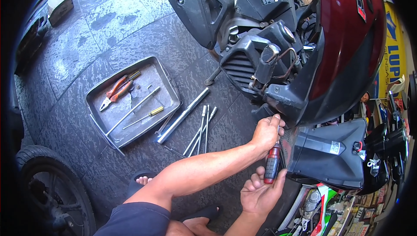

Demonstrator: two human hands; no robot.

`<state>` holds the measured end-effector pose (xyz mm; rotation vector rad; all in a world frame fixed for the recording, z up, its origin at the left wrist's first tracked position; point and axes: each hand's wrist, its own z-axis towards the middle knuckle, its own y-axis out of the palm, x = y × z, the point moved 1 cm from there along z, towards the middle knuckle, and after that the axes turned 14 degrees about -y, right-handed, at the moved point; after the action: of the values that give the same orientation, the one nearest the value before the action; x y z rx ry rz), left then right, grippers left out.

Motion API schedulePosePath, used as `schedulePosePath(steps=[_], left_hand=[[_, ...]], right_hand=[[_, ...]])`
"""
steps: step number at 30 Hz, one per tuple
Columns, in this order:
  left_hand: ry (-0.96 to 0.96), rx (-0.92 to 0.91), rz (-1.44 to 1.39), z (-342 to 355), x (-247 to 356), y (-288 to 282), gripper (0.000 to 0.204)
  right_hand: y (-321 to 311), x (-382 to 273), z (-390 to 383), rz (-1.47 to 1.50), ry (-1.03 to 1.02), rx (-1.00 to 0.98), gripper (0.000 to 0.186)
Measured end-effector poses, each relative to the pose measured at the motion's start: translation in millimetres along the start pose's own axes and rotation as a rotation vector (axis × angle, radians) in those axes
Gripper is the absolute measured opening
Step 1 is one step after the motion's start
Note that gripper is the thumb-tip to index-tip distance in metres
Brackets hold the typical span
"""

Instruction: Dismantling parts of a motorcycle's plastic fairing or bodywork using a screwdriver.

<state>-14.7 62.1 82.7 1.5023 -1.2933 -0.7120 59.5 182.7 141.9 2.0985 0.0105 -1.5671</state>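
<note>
Screwdriver [272,164], red-black handle: lower right of centre; long axis near vertical, shaft upward toward motorcycle [345,53]'s lower edge. Left hand [266,135]: clamped on shaft. Right hand [262,193]: fingers and thumb apart around handle end. Black panel [312,162]: close right. Room leftward: tiled floor [236,127].

The left hand [268,135] and the right hand [262,196] are bare, and both forearms also. Dark blue cloth [134,221] with an even hem (sleeve or shorts, I cannot say which) is worn, and dark open-toed sandals [210,212].
</note>
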Motion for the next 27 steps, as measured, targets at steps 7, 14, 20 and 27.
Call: schedulePosePath(steps=[7,14,20,27], left_hand=[[0.039,0.038,0.060,4,-6,2,0.037],[0.042,0.022,0.037,1,-4,1,0.037],[0.140,0.154,0.207,0,-3,0,0.037],[0.154,0.128,0.180,1,-5,3,0.041]], right_hand=[[-8,6,14,-1.081,-0.729,-0.134,0.047],[-11,-2,12,-0.174,-0.126,-0.031,0.047],[-13,-1,18,-1.024,-0.598,-0.090,0.051],[-17,-13,19,0.179,0.110,-0.097,0.045]])
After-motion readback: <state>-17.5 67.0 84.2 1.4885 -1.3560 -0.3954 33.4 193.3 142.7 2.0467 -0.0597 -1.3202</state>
